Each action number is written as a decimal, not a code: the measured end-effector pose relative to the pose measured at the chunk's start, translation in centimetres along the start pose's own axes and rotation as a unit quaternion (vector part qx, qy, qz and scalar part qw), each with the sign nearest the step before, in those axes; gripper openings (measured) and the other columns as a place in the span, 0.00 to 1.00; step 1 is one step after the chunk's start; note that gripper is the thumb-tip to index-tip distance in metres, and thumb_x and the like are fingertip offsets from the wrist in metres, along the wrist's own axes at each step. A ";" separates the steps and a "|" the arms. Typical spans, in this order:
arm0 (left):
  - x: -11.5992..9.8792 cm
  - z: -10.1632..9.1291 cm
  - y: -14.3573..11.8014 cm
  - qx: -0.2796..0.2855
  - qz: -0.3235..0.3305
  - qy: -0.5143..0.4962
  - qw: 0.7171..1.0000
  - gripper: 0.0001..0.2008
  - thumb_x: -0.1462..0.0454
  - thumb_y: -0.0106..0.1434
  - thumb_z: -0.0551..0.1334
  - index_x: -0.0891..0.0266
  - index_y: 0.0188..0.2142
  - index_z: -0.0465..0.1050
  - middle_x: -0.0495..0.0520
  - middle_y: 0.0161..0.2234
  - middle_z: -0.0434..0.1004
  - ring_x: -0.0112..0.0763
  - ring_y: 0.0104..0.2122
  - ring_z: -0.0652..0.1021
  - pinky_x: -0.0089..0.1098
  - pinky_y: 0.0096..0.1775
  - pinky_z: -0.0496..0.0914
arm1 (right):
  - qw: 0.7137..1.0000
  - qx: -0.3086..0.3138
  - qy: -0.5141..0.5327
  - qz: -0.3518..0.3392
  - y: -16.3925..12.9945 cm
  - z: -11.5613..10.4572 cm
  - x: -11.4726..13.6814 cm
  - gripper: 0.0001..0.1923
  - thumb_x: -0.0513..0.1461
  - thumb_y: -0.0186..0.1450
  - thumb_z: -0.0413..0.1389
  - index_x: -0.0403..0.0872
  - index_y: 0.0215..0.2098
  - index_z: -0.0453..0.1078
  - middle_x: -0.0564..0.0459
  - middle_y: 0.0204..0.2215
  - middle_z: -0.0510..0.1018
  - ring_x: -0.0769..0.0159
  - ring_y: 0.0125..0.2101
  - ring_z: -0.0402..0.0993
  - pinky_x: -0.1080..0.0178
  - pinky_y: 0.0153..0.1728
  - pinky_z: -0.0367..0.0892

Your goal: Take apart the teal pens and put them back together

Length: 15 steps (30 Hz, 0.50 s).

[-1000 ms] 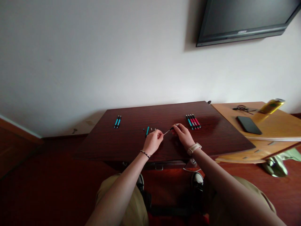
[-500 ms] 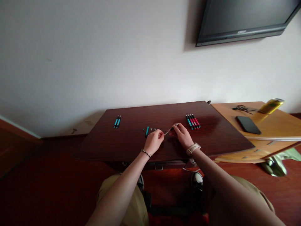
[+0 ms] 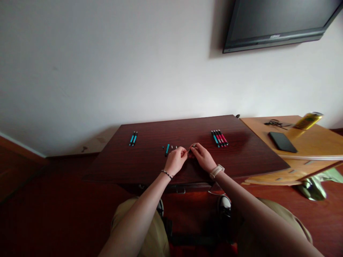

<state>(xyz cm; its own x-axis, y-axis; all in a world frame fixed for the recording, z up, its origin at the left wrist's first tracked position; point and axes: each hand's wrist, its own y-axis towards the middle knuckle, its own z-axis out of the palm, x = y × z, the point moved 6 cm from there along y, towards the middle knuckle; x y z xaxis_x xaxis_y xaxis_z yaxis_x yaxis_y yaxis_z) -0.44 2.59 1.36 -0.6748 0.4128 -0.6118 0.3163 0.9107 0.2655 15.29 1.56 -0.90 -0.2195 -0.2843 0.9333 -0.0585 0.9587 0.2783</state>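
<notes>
My left hand point(image 3: 176, 159) is closed, thumb and finger pinching the end of a thin light rod that looks like a pen refill. Close to it on the right, my right hand point(image 3: 203, 157) is closed on a small dark pen part point(image 3: 190, 150) that meets the rod; the fingers hide most of both. Just beyond my left hand lies a teal pen barrel point(image 3: 167, 148) with a dark end. Beside it are a tiny teal piece point(image 3: 163, 147) and two small pale pieces, one of them a pale tip point(image 3: 172, 147).
Two teal pens point(image 3: 133, 138) lie at the left of the dark wooden table point(image 3: 150, 167). A row of several teal and pink pens point(image 3: 219, 138) lies at the right. A lighter cabinet adjoins it, with a black phone point(image 3: 282, 141), a cable point(image 3: 277, 123) and a yellow can point(image 3: 308, 120).
My right hand has moved left towards my left hand, bringing the dark part along the rod, so less of the rod shows. My left hand has stayed nearly still.
</notes>
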 end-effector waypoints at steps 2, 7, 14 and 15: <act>0.1 -0.1 0.0 -0.003 0.000 0.001 1.000 0.05 0.64 0.71 0.62 0.60 0.37 0.77 0.51 0.31 0.81 0.29 0.29 0.77 0.28 0.33 0.64 | 1.000 -0.010 -0.024 -0.013 -0.1 -0.2 0.6 0.15 0.53 0.73 0.51 0.53 0.44 0.69 0.51 0.35 0.82 0.57 0.35 0.80 0.57 0.41 0.73; 0.5 -0.4 -0.4 0.001 -0.003 0.005 1.000 0.05 0.63 0.70 0.63 0.60 0.37 0.76 0.49 0.29 0.79 0.28 0.27 0.76 0.29 0.35 0.66 | 0.991 -0.047 -0.109 -0.060 -0.3 -1.3 2.6 0.11 0.49 0.76 0.48 0.54 0.45 0.68 0.51 0.36 0.82 0.57 0.35 0.79 0.59 0.40 0.70; 1.1 -1.9 -1.4 -0.004 -0.008 0.028 1.000 0.06 0.63 0.69 0.63 0.59 0.34 0.75 0.45 0.24 0.70 0.26 0.23 0.68 0.30 0.33 0.63 | 0.968 -0.059 -0.220 -0.108 -0.5 -2.1 3.5 0.10 0.46 0.77 0.46 0.54 0.46 0.68 0.49 0.37 0.80 0.55 0.37 0.77 0.59 0.42 0.67; 1.3 -2.3 -1.5 -0.008 -0.008 0.031 0.999 0.07 0.63 0.69 0.63 0.59 0.33 0.75 0.45 0.23 0.69 0.26 0.23 0.68 0.30 0.32 0.62 | 0.966 -0.055 -0.226 -0.112 -0.5 -2.0 3.4 0.10 0.46 0.77 0.46 0.54 0.46 0.68 0.49 0.37 0.79 0.55 0.37 0.77 0.59 0.42 0.67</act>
<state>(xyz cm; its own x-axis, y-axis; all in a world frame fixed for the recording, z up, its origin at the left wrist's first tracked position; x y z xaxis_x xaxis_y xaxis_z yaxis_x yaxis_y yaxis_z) -3.28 1.73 1.86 -0.7192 0.3985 -0.5691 0.2953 0.9168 0.2688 16.50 0.07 2.62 -0.6179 -0.4289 0.6590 -0.0562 0.8601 0.5071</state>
